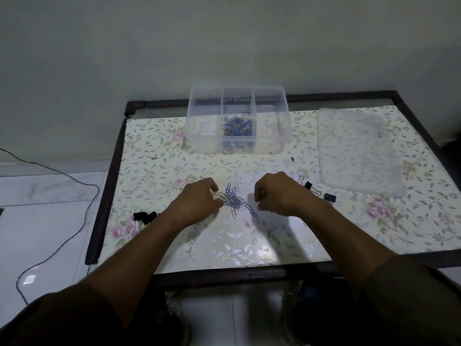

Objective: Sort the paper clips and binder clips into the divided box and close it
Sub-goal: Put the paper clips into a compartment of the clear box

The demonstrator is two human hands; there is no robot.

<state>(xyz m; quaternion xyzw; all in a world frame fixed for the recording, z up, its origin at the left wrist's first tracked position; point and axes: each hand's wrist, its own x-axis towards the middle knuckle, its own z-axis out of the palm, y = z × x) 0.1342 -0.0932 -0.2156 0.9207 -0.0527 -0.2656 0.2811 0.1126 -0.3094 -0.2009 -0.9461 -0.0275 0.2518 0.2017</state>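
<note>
While the divided box (238, 121) stands uncovered, left hand (199, 201) fingers curl against the paper clip pile (233, 198); right hand (277, 193) fingers curl beside it, grip undeterminable.

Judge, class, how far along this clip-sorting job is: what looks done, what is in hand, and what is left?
Done: a batch of paper clips lies in the middle compartment of the divided box. In hand: the left hand and right hand flank a loose pile of paper clips. Left: that pile, the binder clips near the right hand and others at the left edge, then fitting the lid.
</note>
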